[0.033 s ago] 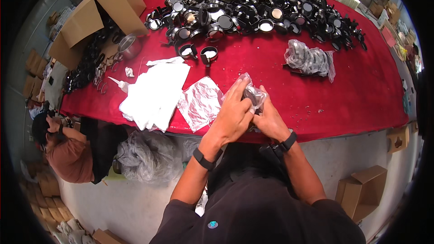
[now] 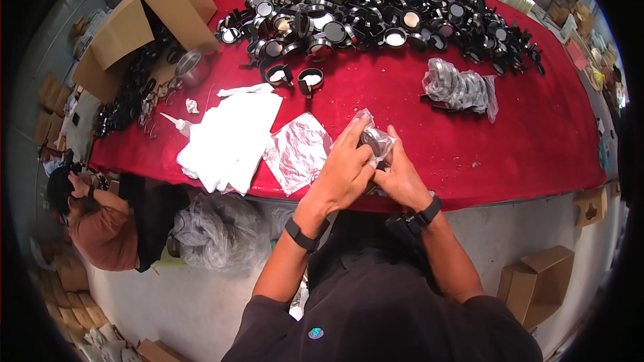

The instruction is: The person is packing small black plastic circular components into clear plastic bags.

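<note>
Head cam, mid-frame: my left hand (image 2: 345, 167) and right hand (image 2: 401, 177) both clutch the clear bag (image 2: 374, 139), poking out above my fingers.

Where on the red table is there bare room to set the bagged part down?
Freest: bare red table right of the hands, below the clear bag of parts. A smaller strip lies between the foil sheet and that bag. Crowded: black ring pile along the far edge; white cloth and foil left of the left hand.
</note>
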